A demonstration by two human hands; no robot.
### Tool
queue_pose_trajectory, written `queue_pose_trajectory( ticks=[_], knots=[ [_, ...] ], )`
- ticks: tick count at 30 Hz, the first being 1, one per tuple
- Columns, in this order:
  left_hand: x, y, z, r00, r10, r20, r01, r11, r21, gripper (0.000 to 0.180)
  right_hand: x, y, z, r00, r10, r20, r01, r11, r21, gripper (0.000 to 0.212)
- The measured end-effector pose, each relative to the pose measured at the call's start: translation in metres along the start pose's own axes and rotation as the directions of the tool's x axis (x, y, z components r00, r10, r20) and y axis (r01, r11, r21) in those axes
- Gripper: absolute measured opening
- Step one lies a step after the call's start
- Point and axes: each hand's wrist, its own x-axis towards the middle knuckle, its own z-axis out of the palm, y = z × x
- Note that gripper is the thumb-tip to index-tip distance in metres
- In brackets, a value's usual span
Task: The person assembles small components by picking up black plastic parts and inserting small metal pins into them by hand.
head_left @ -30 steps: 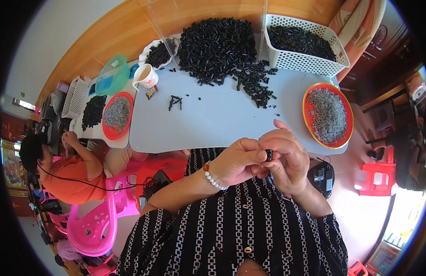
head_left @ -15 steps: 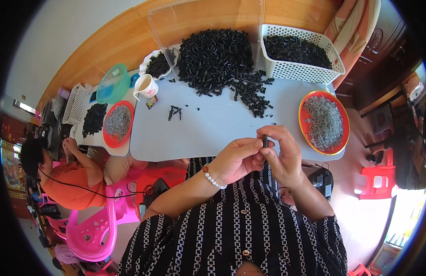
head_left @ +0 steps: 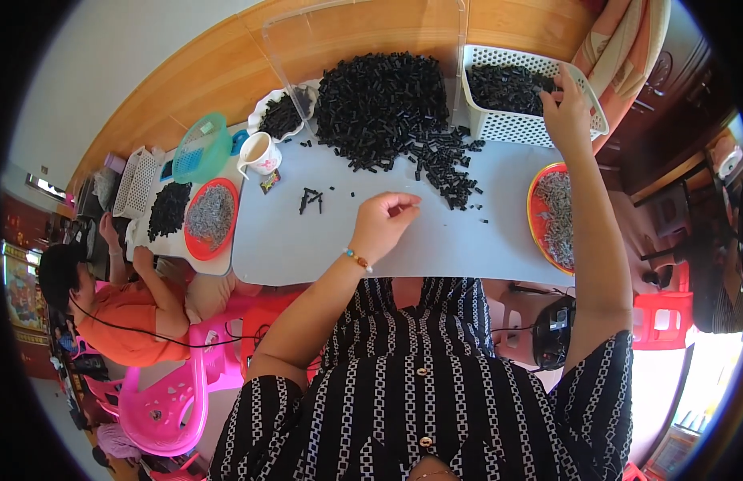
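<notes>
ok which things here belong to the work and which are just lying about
Work, apparently:
white perforated plastic basket, right hand at it
heaped small black pieces
red gold-rimmed dish of greyish bits

Lying about, apparently:
white handled cup
small dark packet

At the top centre of the frame, the heaped small black pieces (head_left: 383,112) look like plastic with a slight sheen, and the perforated basket (head_left: 512,127) at upper right is smooth plastic. The tabletop (head_left: 291,248) looks smooth and faintly glossy, and the wall panelling (head_left: 235,64) is smooth wood. Lower down, the pink armchair (head_left: 159,425) is shiny plastic, the patterned shirt (head_left: 387,401) matt cloth.
</notes>
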Motion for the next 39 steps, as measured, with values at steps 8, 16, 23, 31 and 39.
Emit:
queue_pose_trajectory(
  ticks=[8, 16, 23, 31, 39],
  knots=[
    [0.051, -0.009, 0.012, 0.923, 0.373, -0.093, -0.274, 0.809, 0.521, 0.014, -0.085, -0.013, -0.044, 0.94, 0.031, 0.339, -0.043, 0.999, 0.027, 0.012],
    [0.061, -0.015, 0.012, 0.965, 0.249, -0.085, -0.15, 0.786, 0.599, 0.01, -0.13, -0.001, -0.083, 0.754, 0.163, 0.636, 0.146, 0.902, -0.405, 0.012],
    [0.026, -0.02, -0.005, 0.946, 0.32, -0.043, -0.221, 0.739, 0.637, 0.008, -0.132, -0.002, -0.087, 0.675, 0.168, 0.718, 0.237, 0.873, -0.427, 0.01],
    [0.0, -0.002, -0.001, 0.963, 0.264, -0.046, -0.19, 0.794, 0.578, 0.008, -0.139, 0.0, -0.088, 0.585, 0.177, 0.792, 0.413, 0.775, -0.478, 0.01],
    [-0.045, 0.029, 0.012, 0.98, -0.01, 0.197, 0.12, 0.824, -0.554, 0.015, -0.138, 0.004, -0.095, 0.808, -0.029, 0.589, 0.197, 0.955, -0.222, 0.006]
  ],
)
